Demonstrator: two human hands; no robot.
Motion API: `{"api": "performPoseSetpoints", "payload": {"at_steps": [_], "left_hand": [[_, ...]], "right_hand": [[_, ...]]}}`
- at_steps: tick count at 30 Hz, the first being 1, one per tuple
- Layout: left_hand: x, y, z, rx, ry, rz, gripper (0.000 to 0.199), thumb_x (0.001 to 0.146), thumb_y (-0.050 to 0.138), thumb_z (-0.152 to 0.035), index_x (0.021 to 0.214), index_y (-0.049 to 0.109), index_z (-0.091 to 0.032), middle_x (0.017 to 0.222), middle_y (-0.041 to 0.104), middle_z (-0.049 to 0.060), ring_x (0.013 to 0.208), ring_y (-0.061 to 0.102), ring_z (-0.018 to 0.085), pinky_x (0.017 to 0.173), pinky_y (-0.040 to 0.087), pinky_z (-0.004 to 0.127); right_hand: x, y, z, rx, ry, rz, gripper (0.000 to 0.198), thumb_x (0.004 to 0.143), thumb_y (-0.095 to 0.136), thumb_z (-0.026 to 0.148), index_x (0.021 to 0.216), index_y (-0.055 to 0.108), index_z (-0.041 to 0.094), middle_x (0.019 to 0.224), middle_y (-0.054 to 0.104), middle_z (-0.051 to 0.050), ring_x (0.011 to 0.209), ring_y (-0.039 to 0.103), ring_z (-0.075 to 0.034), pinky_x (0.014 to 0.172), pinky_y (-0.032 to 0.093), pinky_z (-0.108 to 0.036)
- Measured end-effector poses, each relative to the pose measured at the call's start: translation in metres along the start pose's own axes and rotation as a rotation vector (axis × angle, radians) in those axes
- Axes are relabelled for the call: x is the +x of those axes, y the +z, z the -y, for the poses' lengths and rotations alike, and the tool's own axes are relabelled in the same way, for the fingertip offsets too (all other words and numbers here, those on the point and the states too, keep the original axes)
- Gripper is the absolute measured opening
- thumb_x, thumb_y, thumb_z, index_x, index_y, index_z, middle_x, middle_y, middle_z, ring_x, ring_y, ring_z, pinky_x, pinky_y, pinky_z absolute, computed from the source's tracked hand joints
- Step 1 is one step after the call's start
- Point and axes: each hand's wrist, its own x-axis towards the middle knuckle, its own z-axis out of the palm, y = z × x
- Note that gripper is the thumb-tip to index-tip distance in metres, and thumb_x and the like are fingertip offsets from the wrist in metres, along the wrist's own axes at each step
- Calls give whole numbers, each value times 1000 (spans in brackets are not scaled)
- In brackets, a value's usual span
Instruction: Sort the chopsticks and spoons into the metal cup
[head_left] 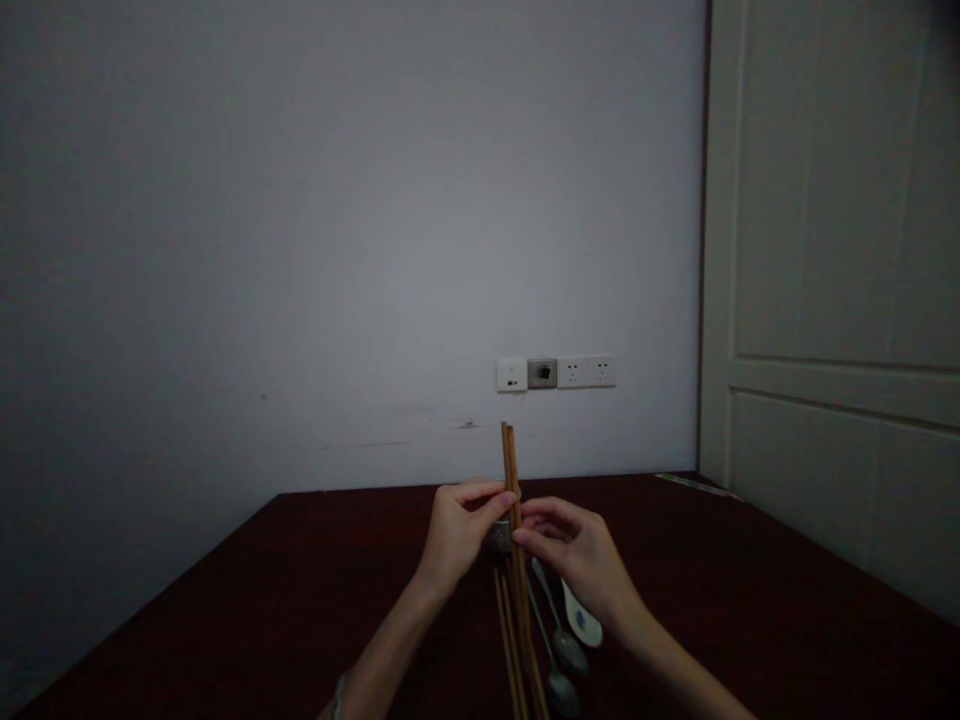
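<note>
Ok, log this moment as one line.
left hand: pinching chopsticks | right hand: at same chopsticks | table: two metal spoons, white spoon, more chopsticks

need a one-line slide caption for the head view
Left hand and right hand hold wooden chopsticks over a dark red table, near two metal spoons and a white spoon.

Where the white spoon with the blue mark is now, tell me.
In the head view, the white spoon lies right of centre on the dark red table, just right of the two metal spoons and below the right hand.
</note>
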Motion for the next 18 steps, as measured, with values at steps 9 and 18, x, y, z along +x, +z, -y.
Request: {"api": "performPoseSetpoints", "payload": {"at_steps": [9, 18], "left_hand": [[0, 0, 3, -6, -47, -22, 20, 66, 65, -30, 75, 70, -12, 76, 69, 7, 73, 61, 19, 68, 48, 26], [-1, 1, 2, -9, -80, -21, 24, 65, 65, -31, 78, 71, -12, 78, 69, 8, 74, 62, 20, 68, 48, 27]], "right_hand": [[0, -1, 2, -20, -9, 1, 31, 57, 72, 33, 81, 63, 15, 71, 62, -3, 63, 56, -13, 59, 47, -24], [0, 0, 6, -33, -16, -20, 33, 56, 72, 37, 79, 64, 15, 72, 63, -4, 64, 57, -14, 60, 48, -25]]}}
